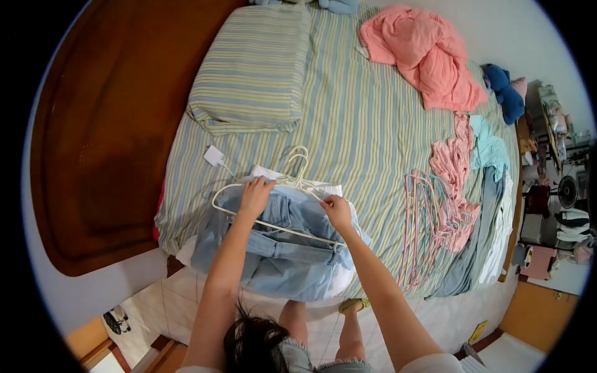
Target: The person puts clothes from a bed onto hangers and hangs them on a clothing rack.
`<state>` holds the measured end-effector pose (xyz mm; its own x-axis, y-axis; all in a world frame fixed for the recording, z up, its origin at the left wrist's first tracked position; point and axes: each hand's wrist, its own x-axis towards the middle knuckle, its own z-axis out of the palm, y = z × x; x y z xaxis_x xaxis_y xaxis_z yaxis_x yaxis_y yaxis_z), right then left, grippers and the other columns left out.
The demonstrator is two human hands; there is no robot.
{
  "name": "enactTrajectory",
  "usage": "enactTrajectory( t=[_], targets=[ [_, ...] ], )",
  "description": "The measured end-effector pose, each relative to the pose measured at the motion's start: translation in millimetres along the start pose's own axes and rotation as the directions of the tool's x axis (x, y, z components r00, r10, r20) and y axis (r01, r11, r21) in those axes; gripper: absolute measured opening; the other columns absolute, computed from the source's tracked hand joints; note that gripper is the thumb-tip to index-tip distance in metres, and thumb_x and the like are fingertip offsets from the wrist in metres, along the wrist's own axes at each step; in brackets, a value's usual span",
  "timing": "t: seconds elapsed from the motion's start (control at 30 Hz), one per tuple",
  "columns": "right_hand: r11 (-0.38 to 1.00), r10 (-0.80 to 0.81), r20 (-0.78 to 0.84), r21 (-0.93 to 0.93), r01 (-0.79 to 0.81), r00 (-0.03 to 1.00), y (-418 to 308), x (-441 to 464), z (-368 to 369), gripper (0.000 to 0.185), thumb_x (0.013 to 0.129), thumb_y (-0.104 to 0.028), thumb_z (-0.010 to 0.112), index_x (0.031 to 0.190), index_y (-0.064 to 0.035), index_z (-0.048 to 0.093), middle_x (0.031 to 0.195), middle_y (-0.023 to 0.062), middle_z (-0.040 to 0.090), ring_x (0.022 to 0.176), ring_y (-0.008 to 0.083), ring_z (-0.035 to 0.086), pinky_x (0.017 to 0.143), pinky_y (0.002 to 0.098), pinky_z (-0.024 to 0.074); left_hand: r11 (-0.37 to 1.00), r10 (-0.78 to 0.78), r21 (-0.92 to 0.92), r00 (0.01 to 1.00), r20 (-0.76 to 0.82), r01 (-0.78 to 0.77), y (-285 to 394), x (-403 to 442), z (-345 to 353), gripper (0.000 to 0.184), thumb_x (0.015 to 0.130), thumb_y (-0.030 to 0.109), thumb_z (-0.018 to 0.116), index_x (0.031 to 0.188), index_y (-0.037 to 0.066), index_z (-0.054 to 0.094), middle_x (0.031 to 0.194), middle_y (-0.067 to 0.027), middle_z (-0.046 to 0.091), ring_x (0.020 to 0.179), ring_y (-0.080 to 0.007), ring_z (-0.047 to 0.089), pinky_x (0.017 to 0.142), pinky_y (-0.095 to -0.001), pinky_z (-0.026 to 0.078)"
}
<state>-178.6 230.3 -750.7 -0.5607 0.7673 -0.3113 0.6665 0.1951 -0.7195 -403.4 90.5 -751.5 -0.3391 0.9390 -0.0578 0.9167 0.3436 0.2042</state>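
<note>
Smooth, pale plastic on the clothes hangers (300, 181), matt denim on the blue garment (280, 250), soft cloth for the striped bedsheet (348, 112), glossy wood across the headboard (112, 130)!

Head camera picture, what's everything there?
white hangers: apparently two, white, under hands
denim clothes: a pile, blue, beneath hangers
loose hangers: several, pink and blue, right
loose clothes: several, mixed, bed's right
bedcover: one, pink, upper right
folded bedding: one, striped, upper left
adapter: one, white, left of denim
bed: one, striped, centre
headboard: one, brown, left
toy: one, blue, upper right
fan: one, black, far right
clutter: lots, mixed, far right
legs: two, bare, bottom
left hand, right hand: two, bare, on white hangers
</note>
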Motion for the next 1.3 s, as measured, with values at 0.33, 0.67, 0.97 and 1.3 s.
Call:
enactTrajectory(
  t=[0.33,0.67,0.97,1.3],
  targets=[
    [0.894,-0.386,-0.063,-0.272,0.357,0.92,19.8,21.5,21.1,0.025,0.079,-0.02,0.061,0.102,-0.0097,0.057,0.101,0.0058,0.055,0.1,0.0272,0.049,0.083,0.0405,0.0393,0.996,-0.022,-0.083,0.999,0.04,0.026,19.8,38.6,46.0,0.031,0.079,0.011,0.058,0.11,0.012,0.055,0.107,-0.0056,0.053,0.107,-0.0237,0.045,0.086,-0.0443,0.036],
    [0.787,-0.369,0.108,-0.492,0.372,0.923,13.1,36.5,28.4,0.042,0.082,-0.029,0.058,0.12,-0.012,0.048,0.108,0.0036,0.054,0.108,0.0218,0.047,0.09,0.043,0.0333,0.998,-0.055,0.026,0.99,0.128,0.053,26.3,54.8,61.6,0.025,0.082,0.013,0.054,0.107,0.012,0.055,0.101,-0.0108,0.056,0.103,-0.0306,0.048,0.086,-0.0442,0.036],
    [0.635,-0.495,0.041,-0.664,0.394,0.868,7.4,29.3,30.5,0.044,0.082,-0.033,0.055,0.12,-0.0103,0.05,0.099,0.0047,0.057,0.101,0.0218,0.051,0.089,0.0427,0.0367,0.999,-0.021,0.042,0.994,0.107,0.017,32.6,49.8,44.9,0.025,0.082,0.01,0.053,0.107,0.013,0.055,0.095,-0.0105,0.056,0.098,-0.0285,0.049,0.085,-0.0429,0.037],
    [0.532,-0.478,0.094,-0.76,0.372,0.874,5.0,33.7,31.1,0.034,0.082,-0.029,0.053,0.112,-0.0117,0.053,0.076,0.0058,0.061,0.07,0.0243,0.06,0.067,0.0406,0.0459,0.991,-0.041,-0.119,0.985,0.168,0.062,32.0,48.0,26.4,0.022,0.077,0.007,0.057,0.098,0.01,0.062,0.095,-0.0095,0.06,0.098,-0.0288,0.052,0.085,-0.0431,0.042]
  ],
)
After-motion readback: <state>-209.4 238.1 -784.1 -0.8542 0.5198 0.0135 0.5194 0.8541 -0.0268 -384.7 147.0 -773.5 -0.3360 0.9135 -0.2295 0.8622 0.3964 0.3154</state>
